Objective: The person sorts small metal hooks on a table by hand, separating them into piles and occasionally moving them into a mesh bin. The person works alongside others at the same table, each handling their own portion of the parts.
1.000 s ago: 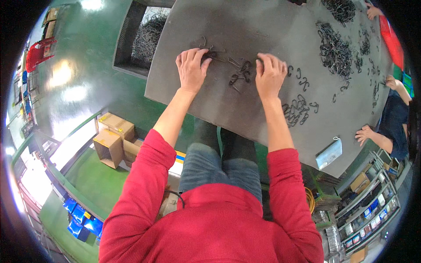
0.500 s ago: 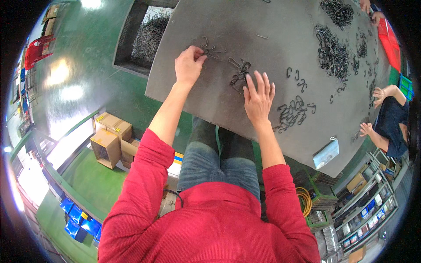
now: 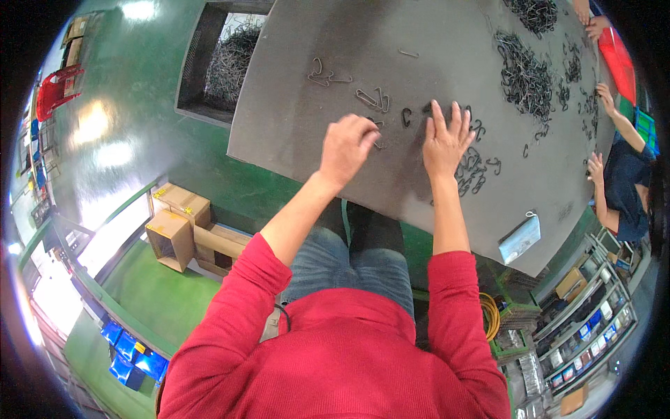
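Note:
On the grey tabletop (image 3: 307, 140), my left hand (image 3: 347, 152) has its thumb and fingers bent together at a wire hook (image 3: 377, 124), which its fingertips partly cover. My right hand (image 3: 447, 143) lies palm down with fingers spread, holding nothing, over several dark hooks it partly hides. A dark C-shaped hook (image 3: 407, 117) sits between the hands. Beyond my left hand are several thin wire clips (image 3: 372, 100), and farther left another small group of wire clips (image 3: 321, 75). A loose cluster of dark hooks (image 3: 471, 171) spreads beside my right wrist.
Big heaps of dark hooks (image 3: 523, 73) cover the table's far right. A face mask (image 3: 520, 239) lies near its edge. A bin of wire pieces (image 3: 230, 66) stands at the left. Another person's hand (image 3: 595, 169) works at the right edge. Cardboard boxes (image 3: 171, 237) stand lower left.
My left hand has come right and nearer from the far-left wire clips. My right hand has slid right toward the dark cluster, with dark hooks now under its fingers.

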`<action>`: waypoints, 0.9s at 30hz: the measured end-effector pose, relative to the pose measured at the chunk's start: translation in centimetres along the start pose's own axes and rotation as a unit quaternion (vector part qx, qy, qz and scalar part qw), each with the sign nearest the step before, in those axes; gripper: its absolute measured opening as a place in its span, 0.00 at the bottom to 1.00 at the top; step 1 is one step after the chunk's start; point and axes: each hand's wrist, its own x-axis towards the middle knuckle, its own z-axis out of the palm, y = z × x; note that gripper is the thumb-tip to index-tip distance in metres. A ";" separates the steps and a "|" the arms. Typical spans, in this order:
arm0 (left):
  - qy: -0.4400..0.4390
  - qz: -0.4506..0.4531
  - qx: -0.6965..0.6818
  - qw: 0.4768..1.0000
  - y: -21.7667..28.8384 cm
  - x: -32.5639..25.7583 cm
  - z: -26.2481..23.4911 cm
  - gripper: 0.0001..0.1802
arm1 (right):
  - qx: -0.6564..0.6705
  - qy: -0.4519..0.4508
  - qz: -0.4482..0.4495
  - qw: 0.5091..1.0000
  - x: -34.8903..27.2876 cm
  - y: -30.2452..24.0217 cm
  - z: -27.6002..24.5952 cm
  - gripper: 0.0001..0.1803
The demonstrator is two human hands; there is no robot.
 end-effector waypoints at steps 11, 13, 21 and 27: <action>0.062 0.017 0.146 0.987 -2.5 -0.6 1.4 0.07 | 0.031 -0.030 -0.010 0.999 -3.7 -1.2 -0.6 0.25; 0.074 -0.014 0.108 0.991 -2.7 -0.4 1.1 0.06 | 0.055 -0.022 -0.016 0.998 -4.5 -1.4 -0.8 0.25; 0.056 0.034 0.113 0.991 1.4 -2.7 2.3 0.25 | 0.084 0.017 -0.038 0.996 -6.1 -1.9 0.2 0.30; -0.076 0.061 0.291 0.952 -2.8 -3.8 3.5 0.35 | -0.051 -0.053 -0.079 0.994 -3.9 -0.9 1.6 0.31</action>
